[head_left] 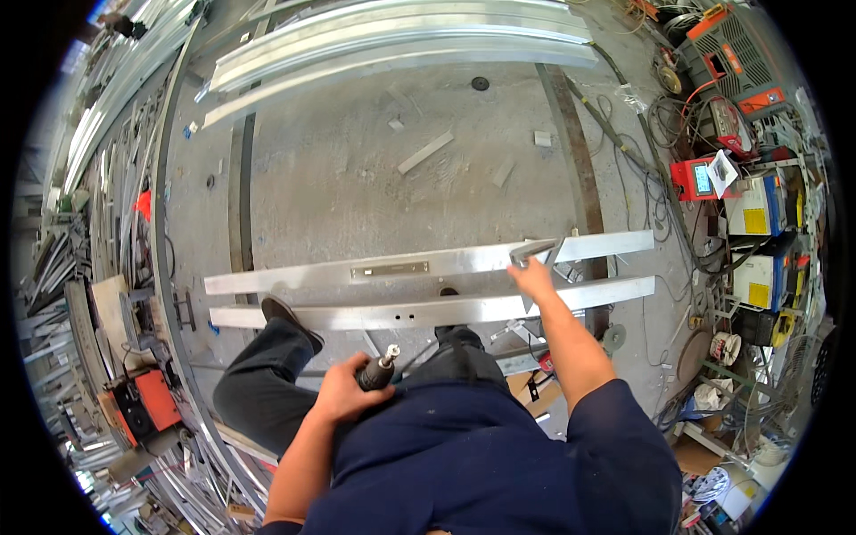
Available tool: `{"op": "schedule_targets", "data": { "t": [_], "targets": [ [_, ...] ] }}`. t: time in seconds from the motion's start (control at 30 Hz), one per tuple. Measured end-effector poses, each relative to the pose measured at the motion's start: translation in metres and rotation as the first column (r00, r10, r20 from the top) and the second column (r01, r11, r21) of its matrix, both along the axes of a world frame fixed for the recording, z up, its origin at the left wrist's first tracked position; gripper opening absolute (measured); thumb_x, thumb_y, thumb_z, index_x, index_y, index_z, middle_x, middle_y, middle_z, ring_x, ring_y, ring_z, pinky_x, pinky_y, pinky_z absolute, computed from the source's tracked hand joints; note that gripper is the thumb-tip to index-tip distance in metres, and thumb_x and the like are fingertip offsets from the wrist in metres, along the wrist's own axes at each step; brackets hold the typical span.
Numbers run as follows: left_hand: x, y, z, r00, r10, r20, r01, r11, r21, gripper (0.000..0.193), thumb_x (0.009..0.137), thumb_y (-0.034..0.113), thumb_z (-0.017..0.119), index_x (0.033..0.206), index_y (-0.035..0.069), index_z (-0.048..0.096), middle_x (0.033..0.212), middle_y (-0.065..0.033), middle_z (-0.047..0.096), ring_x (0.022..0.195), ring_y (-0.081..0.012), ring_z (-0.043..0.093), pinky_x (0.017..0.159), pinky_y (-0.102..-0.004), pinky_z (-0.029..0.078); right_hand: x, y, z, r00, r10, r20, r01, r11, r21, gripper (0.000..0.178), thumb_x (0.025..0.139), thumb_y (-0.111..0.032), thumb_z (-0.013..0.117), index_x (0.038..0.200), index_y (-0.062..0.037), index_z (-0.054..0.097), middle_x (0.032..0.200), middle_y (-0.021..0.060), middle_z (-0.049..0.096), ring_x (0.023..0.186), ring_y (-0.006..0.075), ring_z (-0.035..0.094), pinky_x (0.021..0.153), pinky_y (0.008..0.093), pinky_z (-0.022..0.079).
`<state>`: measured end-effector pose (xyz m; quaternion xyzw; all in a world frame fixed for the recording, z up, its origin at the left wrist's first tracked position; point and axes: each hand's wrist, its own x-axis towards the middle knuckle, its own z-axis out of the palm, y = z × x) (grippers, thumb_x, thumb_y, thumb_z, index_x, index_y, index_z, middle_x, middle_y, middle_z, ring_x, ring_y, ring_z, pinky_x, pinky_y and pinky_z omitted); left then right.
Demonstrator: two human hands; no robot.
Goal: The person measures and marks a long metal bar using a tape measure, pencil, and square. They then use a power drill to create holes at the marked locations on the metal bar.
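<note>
My left hand is closed around a dark power drill held near my waist, its silvery bit pointing up and away. Two long silvery metal bars lie crosswise in front of me. The farther bar carries a narrow slotted plate near its middle; two small dark holes mark the nearer bar. With my arm stretched forward, my right hand grips a grey angled metal piece, perhaps a set square, over the right part of the farther bar. My fingers hide part of it.
Long metal profiles lie at the far side. Dark steel rails run away from me beneath the bars. Offcuts are scattered on the concrete floor. Cables and a red machine with a screen stand right; metal stock crowds the left.
</note>
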<state>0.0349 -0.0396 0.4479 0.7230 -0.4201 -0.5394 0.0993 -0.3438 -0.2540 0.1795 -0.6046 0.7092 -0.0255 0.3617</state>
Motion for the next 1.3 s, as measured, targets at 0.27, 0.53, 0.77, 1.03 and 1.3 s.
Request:
{"op": "schedule_targets", "data": {
  "t": [0.27,0.53,0.77,1.03,1.3],
  "targets": [
    [0.008,0.053,-0.071,0.958,0.176,-0.225,-0.172,0.984,0.037,0.046,0.078,0.041,0.088,0.103,0.005,0.073,0.094,-0.0111,0.076,0.088,-0.0186,0.071,0.085,-0.0351,0.055,-0.012,0.053,-0.069,0.899,-0.304,-0.315,0.400,0.863,0.308,0.116,0.079,-0.046,0.085,0.164,-0.0063,0.017,0.156,0.0351,0.034,0.139,0.0503,0.045,0.116,0.0527,0.041],
    [0.042,0.012,-0.079,0.819,0.204,-0.537,-0.197,0.978,0.070,0.034,0.082,0.011,0.085,0.109,0.003,0.066,0.104,-0.0071,0.077,0.099,-0.0169,0.071,0.095,-0.0366,0.055,0.012,0.060,-0.106,0.788,-0.235,-0.569,0.364,0.923,0.123,0.046,0.087,-0.035,0.075,0.124,-0.0068,0.069,0.143,0.0257,0.045,0.138,0.0433,0.040,0.120,0.0561,0.031],
    [0.048,-0.017,-0.066,0.706,0.375,-0.600,-0.238,0.924,0.299,0.023,0.082,0.011,0.085,0.097,0.004,0.069,0.096,-0.0073,0.075,0.093,-0.0167,0.070,0.085,-0.0325,0.055,-0.015,0.035,-0.060,0.919,-0.292,-0.265,0.310,0.950,0.031,0.034,0.085,-0.024,0.070,0.106,0.0032,0.073,0.116,0.0281,0.064,0.102,0.0446,0.066,0.092,0.0467,0.054],
    [0.038,-0.064,-0.074,0.842,0.387,-0.376,-0.349,0.922,0.167,0.030,0.079,0.029,0.087,0.086,0.004,0.071,0.081,-0.0036,0.070,0.075,-0.0121,0.062,0.071,-0.0328,0.052,0.055,0.009,0.150,0.952,-0.037,0.305,0.086,0.985,-0.149,0.072,0.080,-0.013,0.081,0.145,0.0013,0.053,0.109,0.0203,0.068,0.092,0.0328,0.068,0.085,0.0445,0.056],
    [0.036,-0.058,-0.114,0.918,0.318,-0.236,-0.325,0.946,0.008,0.046,0.076,0.035,0.089,0.099,-0.002,0.073,0.085,-0.0105,0.075,0.076,-0.0194,0.070,0.072,-0.0365,0.056,0.176,0.061,0.253,0.654,0.715,0.248,-0.674,0.699,-0.237,0.085,0.071,-0.016,0.077,0.150,-0.0040,0.050,0.111,0.0182,0.063,0.089,0.0387,0.067,0.080,0.0436,0.057]
  ]
}}
